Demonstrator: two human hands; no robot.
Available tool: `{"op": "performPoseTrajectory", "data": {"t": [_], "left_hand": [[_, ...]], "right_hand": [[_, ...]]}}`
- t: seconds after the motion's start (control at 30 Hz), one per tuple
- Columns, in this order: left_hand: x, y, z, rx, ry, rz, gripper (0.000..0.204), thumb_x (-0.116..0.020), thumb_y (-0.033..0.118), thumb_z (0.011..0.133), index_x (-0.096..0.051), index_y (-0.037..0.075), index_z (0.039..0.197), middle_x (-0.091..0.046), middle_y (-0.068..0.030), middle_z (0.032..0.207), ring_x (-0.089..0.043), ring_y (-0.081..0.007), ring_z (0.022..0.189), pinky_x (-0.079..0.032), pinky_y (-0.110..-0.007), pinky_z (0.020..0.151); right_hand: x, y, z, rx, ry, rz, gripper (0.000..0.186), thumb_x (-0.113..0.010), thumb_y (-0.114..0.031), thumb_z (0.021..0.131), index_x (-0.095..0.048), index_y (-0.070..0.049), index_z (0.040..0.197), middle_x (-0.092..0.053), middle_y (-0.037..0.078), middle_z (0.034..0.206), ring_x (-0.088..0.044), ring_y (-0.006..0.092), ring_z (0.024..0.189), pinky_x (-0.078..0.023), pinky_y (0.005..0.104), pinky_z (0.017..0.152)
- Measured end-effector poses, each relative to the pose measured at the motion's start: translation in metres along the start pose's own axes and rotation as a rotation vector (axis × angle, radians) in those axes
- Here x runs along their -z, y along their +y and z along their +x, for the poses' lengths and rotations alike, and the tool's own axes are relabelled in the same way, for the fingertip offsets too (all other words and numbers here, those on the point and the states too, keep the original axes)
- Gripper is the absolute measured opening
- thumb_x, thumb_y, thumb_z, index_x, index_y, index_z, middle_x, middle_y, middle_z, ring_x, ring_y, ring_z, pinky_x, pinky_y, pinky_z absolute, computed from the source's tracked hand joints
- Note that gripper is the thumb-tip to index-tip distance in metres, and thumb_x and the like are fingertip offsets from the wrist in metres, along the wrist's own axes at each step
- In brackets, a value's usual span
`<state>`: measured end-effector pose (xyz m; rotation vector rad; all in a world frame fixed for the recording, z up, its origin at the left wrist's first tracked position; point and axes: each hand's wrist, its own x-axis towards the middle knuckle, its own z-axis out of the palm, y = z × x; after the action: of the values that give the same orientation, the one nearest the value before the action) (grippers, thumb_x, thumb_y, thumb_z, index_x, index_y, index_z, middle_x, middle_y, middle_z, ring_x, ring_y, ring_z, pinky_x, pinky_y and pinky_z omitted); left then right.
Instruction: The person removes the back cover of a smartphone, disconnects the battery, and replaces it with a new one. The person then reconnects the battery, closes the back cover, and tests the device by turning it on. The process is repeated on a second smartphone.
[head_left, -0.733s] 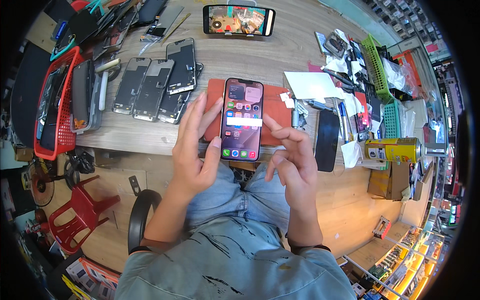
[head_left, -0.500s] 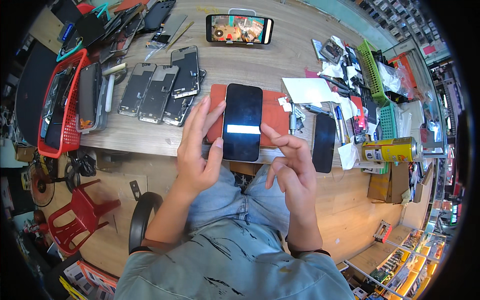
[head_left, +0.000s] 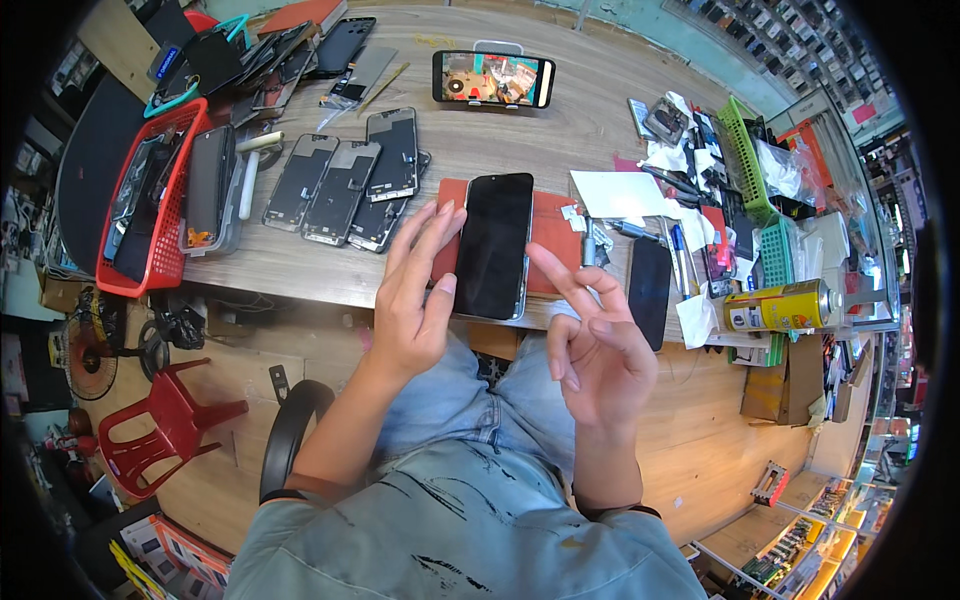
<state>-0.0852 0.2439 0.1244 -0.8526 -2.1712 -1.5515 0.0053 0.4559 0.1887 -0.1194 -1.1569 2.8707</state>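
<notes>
A phone [head_left: 497,247] with a dark screen lies upright in front of me on a red-orange pad [head_left: 556,238]. A pale strip of its frame shows along the lower right edge. My left hand [head_left: 412,310] rests against the phone's left side, fingers stretched and thumb near the lower left edge. At the right side, my right hand [head_left: 603,350] has its index finger extended to the phone's edge; the other fingers are loosely bent and hold nothing.
Several loose phone screens [head_left: 342,190] lie to the left, beside a red basket [head_left: 180,190]. A propped phone [head_left: 494,79] stands at the back. To the right are white paper [head_left: 618,193], another dark phone [head_left: 649,285], a yellow can [head_left: 775,307] and a green basket [head_left: 745,160].
The bright white band on the phone's screen has gone, leaving it dark. My right hand has turned more palm-up with its fingers spread wider. The whole view has shifted slightly.
</notes>
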Motion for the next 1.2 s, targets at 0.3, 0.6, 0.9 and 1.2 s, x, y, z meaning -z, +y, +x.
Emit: {"op": "performPoseTrajectory", "data": {"t": [0.3,0.6,0.9,1.2], "left_hand": [[-0.004,0.004,-0.003,0.019,0.009,0.065,0.091,-0.077,0.038,0.092,-0.041,-0.013,0.160,-0.063,-0.0322,0.149,-0.045,-0.0466,0.154,-0.030,-0.056,0.127],[-0.011,0.001,-0.005,0.037,0.035,0.042,0.089,-0.064,0.039,0.098,-0.034,-0.015,0.162,-0.062,-0.0335,0.147,-0.048,-0.0460,0.149,-0.020,-0.058,0.130],[-0.017,-0.008,-0.001,-0.074,0.122,-0.065,0.093,-0.069,0.025,0.088,-0.033,-0.007,0.167,-0.045,-0.0361,0.157,-0.049,-0.0471,0.145,-0.033,-0.056,0.124],[0.002,-0.009,0.018,-0.075,-0.085,-0.187,0.079,-0.069,0.033,0.087,-0.050,0.000,0.156,-0.026,-0.0373,0.169,-0.033,-0.0543,0.158,-0.026,-0.062,0.130]], "right_hand": [[-0.012,0.012,0.020,-0.142,-0.191,0.044,0.051,-0.060,-0.010,0.097,-0.047,0.001,0.146,-0.038,0.040,0.166,-0.071,0.0204,0.067,-0.041,0.0211,0.048],[0.022,-0.018,0.043,0.333,0.241,-0.963,0.019,-0.074,-0.003,0.101,-0.072,0.000,0.120,-0.076,0.011,0.125,-0.060,0.0026,0.069,-0.046,0.0190,0.058],[0.028,-0.017,0.070,0.445,0.393,-1.623,0.024,-0.086,-0.012,0.090,-0.077,-0.004,0.111,-0.074,0.006,0.101,-0.054,0.0122,0.056,-0.045,0.0292,0.056],[0.025,-0.016,0.075,0.403,0.343,-1.551,0.022,-0.082,-0.005,0.092,-0.079,-0.006,0.113,-0.070,0.003,0.094,-0.047,0.0105,0.057,-0.041,0.0291,0.055]]}}
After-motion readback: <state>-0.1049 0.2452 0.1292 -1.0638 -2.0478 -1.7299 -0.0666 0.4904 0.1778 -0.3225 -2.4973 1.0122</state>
